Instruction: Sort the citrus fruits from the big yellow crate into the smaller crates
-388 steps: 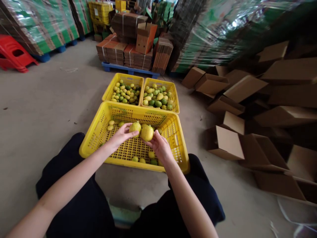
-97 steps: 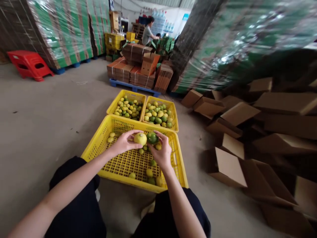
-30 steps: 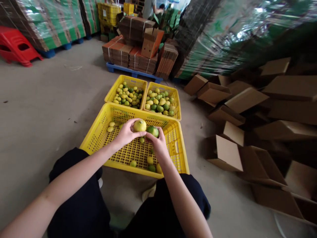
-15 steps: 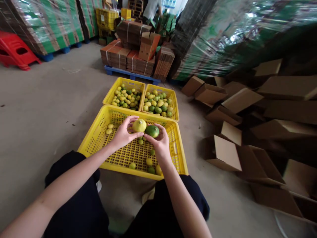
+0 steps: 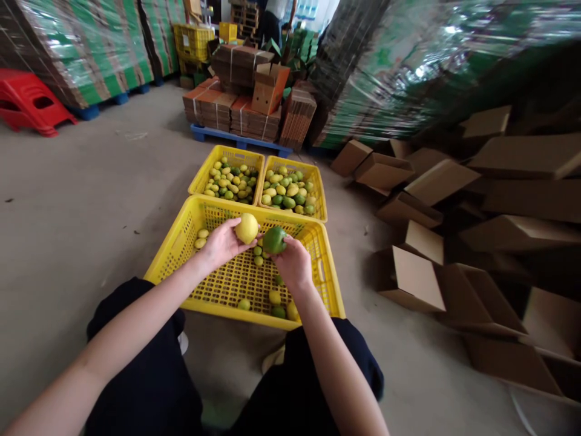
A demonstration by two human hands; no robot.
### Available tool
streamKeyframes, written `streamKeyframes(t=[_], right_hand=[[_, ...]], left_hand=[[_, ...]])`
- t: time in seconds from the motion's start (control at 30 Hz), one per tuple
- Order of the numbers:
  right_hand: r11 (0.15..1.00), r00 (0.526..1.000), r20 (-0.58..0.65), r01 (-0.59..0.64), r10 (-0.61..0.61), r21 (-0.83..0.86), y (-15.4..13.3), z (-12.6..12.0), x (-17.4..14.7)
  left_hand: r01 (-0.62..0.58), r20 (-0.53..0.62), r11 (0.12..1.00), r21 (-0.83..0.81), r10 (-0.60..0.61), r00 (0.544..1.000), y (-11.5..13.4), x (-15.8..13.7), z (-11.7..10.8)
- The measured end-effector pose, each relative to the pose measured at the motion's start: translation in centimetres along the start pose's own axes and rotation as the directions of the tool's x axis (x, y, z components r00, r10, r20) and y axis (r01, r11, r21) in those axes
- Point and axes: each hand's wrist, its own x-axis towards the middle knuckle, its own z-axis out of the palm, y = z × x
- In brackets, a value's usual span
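Observation:
A yellow lemon (image 5: 246,229) rests in the closed fingers of my left hand (image 5: 222,245). Beside it, my right hand (image 5: 294,263) grips a dark green lemon (image 5: 275,240) between thumb and fingers. Both fruits are held up over a large yellow crate (image 5: 175,248) with a slotted floor. Inside that crate lie two yellow lemons (image 5: 202,234) on the left, a few small green ones (image 5: 258,260) below my hands, and several more along the near side, such as a green-yellow lemon (image 5: 244,304). My right forearm hides part of the near right corner.
Two smaller yellow crates (image 5: 195,181) full of mixed lemons stand just beyond. Flattened cartons (image 5: 215,103) are stacked on a blue pallet (image 5: 240,141) behind them. Open cardboard boxes (image 5: 415,278) lie heaped on the right. A red stool (image 5: 36,103) stands far left; a person (image 5: 275,15) is at the back.
The two lemons have moved slightly apart and turned in my fingers. The yellow one shifted left, and the green one now shows a darker, fully green side.

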Motion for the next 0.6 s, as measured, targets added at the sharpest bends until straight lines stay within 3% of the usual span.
streamKeyframes(t=[0.17,0.3,0.37,0.47,0.6], right_hand=[[0.997,0.996,0.072,-0.060,0.056,0.058,0.0,0.4,0.0],[0.990,0.972,0.218,-0.113,0.093,0.081,-0.3,0.4,0.0],[0.987,0.983,0.182,-0.064,0.036,0.147,-0.3,0.2,0.2],[0.959,0.997,0.036,0.052,-0.065,0.279,-0.2,0.0,0.8],[0.918,0.990,-0.081,0.138,-0.116,0.372,0.5,0.2,1.4]], left_hand=[[-0.040,0.000,0.998,0.055,0.040,0.999,-0.2,-0.4,0.1],[-0.006,-0.008,0.993,-0.118,0.005,1.000,-0.6,-0.6,0.4],[-0.071,-0.033,0.969,-0.238,0.065,0.997,-0.8,-0.5,0.7],[-0.192,-0.117,0.920,-0.342,0.161,0.980,-1.1,0.1,1.2],[-0.233,-0.158,0.862,-0.450,0.180,0.971,-1.8,1.1,1.6]])
